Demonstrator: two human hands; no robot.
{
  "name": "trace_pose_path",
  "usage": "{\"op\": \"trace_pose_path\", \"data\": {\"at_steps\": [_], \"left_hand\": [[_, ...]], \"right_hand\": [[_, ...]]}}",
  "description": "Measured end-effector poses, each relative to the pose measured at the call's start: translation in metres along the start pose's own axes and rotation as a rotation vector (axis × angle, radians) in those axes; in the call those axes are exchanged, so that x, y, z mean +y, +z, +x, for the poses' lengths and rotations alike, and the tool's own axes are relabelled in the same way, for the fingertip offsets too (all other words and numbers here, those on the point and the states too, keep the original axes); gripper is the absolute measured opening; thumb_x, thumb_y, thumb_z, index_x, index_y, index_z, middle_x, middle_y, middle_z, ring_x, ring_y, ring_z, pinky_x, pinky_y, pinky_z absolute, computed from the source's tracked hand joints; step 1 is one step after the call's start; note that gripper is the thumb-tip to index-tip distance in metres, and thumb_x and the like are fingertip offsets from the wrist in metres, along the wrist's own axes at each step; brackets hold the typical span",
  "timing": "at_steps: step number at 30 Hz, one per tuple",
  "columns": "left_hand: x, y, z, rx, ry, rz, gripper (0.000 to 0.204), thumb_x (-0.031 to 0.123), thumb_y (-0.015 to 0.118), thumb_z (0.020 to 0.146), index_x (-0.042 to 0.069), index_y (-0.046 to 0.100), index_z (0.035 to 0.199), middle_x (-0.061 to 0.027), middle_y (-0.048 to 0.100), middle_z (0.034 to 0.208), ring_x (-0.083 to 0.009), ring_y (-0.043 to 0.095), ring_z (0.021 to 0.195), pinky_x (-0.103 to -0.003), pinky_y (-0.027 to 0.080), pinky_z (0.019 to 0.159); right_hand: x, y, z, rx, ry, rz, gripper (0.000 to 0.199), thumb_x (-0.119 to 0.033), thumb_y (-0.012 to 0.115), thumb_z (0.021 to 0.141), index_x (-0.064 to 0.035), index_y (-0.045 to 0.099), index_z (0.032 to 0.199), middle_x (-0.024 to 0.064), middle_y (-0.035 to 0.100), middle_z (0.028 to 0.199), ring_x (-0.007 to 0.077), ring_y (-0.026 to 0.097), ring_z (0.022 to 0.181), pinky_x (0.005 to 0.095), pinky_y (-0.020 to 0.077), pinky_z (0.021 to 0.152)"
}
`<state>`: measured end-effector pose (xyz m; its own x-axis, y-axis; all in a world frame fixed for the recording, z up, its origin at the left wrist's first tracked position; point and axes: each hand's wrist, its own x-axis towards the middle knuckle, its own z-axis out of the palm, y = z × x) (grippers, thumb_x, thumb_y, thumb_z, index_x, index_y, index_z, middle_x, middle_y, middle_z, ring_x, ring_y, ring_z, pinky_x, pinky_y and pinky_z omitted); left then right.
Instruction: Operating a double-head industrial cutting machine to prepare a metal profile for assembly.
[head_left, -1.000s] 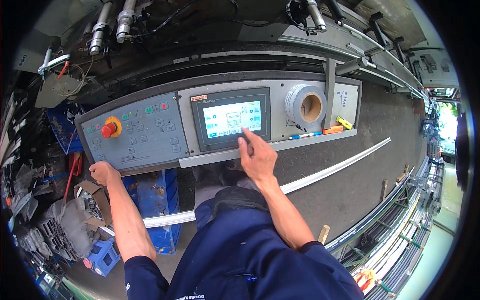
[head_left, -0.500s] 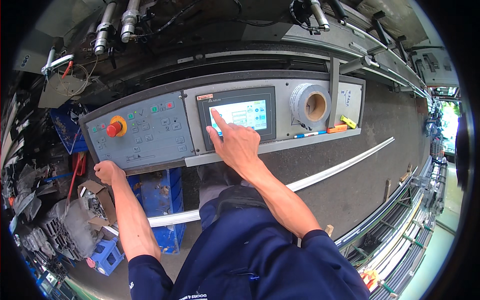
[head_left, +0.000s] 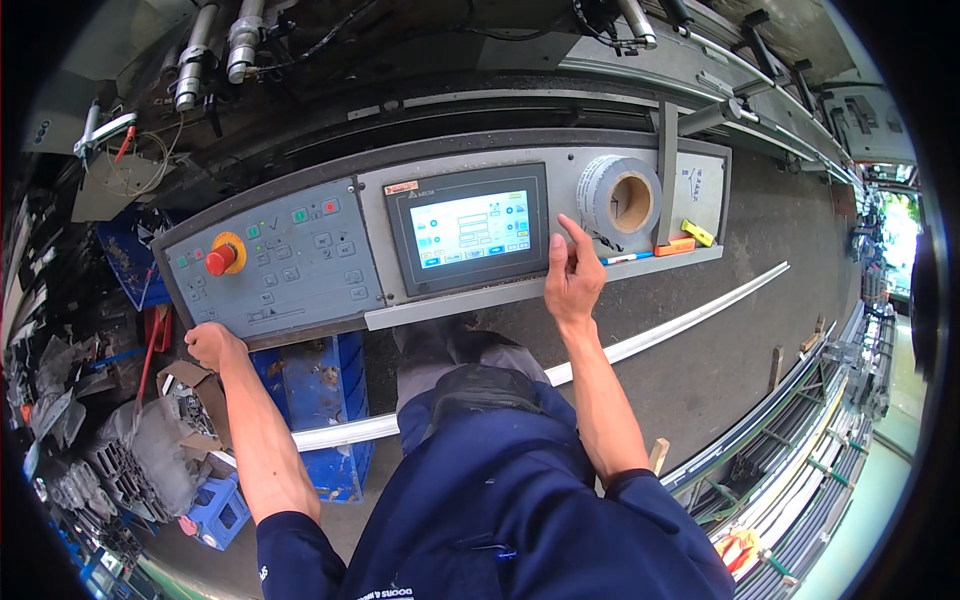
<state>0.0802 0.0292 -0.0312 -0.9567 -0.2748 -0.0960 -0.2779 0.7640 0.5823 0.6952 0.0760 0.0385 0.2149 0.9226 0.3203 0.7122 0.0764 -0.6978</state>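
Touchscreen [head_left: 470,228] glows in a grey console [head_left: 563,190] above dark floor [head_left: 780,220].

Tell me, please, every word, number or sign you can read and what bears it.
I won't copy wording, only place it.
Touchscreen: lettering, orange label; screen text too small.
Button panel: a tick sign; other symbols mostly tiny.
Tape roll: print, too small to read.
Pale plate: handwriting, too small to read.
Navy shirt: white lettering.

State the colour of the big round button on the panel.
Red; the big round button on the panel shows best in the head view.
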Motion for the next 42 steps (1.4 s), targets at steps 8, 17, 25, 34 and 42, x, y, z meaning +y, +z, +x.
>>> {"op": "trace_pose_path", "data": {"at_steps": [8,17,25,34,42], "left_hand": [[0.004,-0.003,-0.013,-0.022,0.013,0.016,0.074,0.049,0.032,0.121,-0.004,0.072,0.154,-0.0304,0.07,0.16,-0.0504,0.065,0.149,-0.061,0.049,0.128],[0.001,-0.005,-0.001,-0.039,0.016,0.006,0.075,0.047,0.03,0.121,-0.006,0.071,0.154,-0.0299,0.069,0.162,-0.0497,0.065,0.15,-0.059,0.049,0.129],[0.001,-0.001,-0.004,-0.032,0.029,0.01,0.074,0.048,0.032,0.121,-0.006,0.072,0.153,-0.0317,0.069,0.161,-0.0508,0.065,0.149,-0.059,0.05,0.129],[0.0,-0.004,-0.005,-0.019,0.045,-0.007,0.073,0.047,0.033,0.12,-0.007,0.073,0.151,-0.0332,0.069,0.16,-0.0515,0.066,0.148,-0.06,0.05,0.128],[0.0,-0.002,-0.003,0.004,0.046,0.006,0.074,0.047,0.032,0.12,-0.007,0.073,0.149,-0.0308,0.071,0.158,-0.0514,0.067,0.146,-0.06,0.051,0.127]], "right_hand": [[0.023,0.021,-0.009,0.08,-0.042,0.03,0.034,-0.023,0.075,0.116,-0.0053,0.077,0.145,0.0095,0.072,0.083,0.019,0.062,0.062,0.0367,0.0511,0.061],[0.019,0.02,-0.008,0.048,-0.05,0.03,0.032,-0.022,0.076,0.115,-0.0061,0.078,0.142,0.0111,0.077,0.088,0.0211,0.068,0.063,0.0372,0.0542,0.062],[0.015,0.017,-0.005,0.036,-0.093,0.019,0.028,-0.017,0.081,0.11,-0.008,0.081,0.136,0.0074,0.071,0.082,0.0203,0.065,0.062,0.0376,0.051,0.06],[-0.035,0.028,-0.035,-0.062,-0.321,-0.047,0.033,-0.011,0.089,0.097,-0.0193,0.09,0.129,0.0039,0.056,0.076,0.025,0.058,0.062,0.0426,0.0475,0.06],[-0.042,0.041,-0.031,-0.016,-0.349,-0.161,0.033,-0.013,0.089,0.098,-0.0208,0.09,0.129,0.0012,0.053,0.075,0.0235,0.054,0.06,0.0402,0.0444,0.059]]}}
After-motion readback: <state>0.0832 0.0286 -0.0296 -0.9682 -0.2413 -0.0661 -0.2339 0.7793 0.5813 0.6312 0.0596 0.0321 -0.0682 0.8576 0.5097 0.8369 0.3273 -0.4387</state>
